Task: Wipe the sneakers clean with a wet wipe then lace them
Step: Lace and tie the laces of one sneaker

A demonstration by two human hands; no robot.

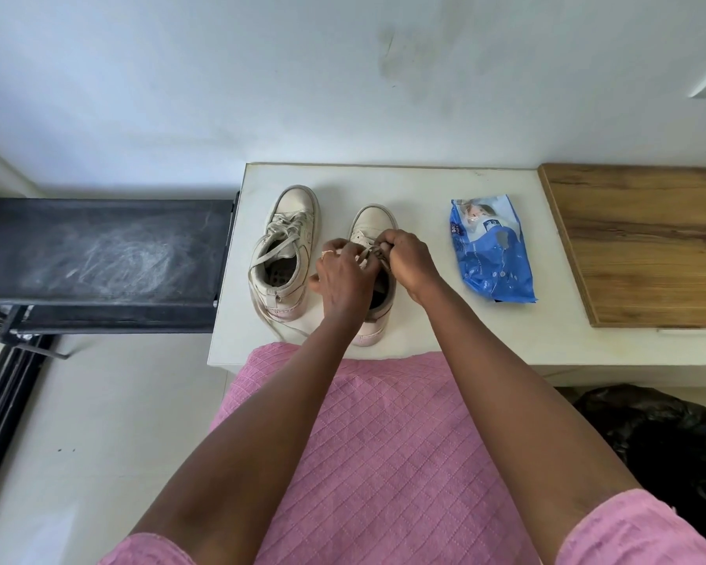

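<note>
So the right-hand sneaker (373,238) sits near the middle of the frame on the white tabletop (424,340), toe pointing toward the wall, and both hands are bunched over its lace area. The left hand (343,275) comes in from the lower left with a ring on one finger, and the right hand (408,256) meets it from the other side. Fingers of both are pinched closed on the lace (371,254) of that shoe, nearly touching each other right over the tongue. Which eyelet they're at is hidden under the fingers.

Just beside it on the left is the other sneaker (284,254), also toe away, laced up partway with loose ends trailing off its heel side onto the tabletop. Both are off-white with pinkish soles.

Over to the right of the shoes, well apart from them, lies a blue wet wipe pack (492,250), flat and crumpled. Further right, a wooden board (649,242) covers the edge of the tabletop. At the left of the frame there's a black fabric rack (98,250) with chalky scuffs. The person's pink quilted clothing (384,462) fills the bottom, and a black plastic bag (669,442) sits at the lower right.
</note>
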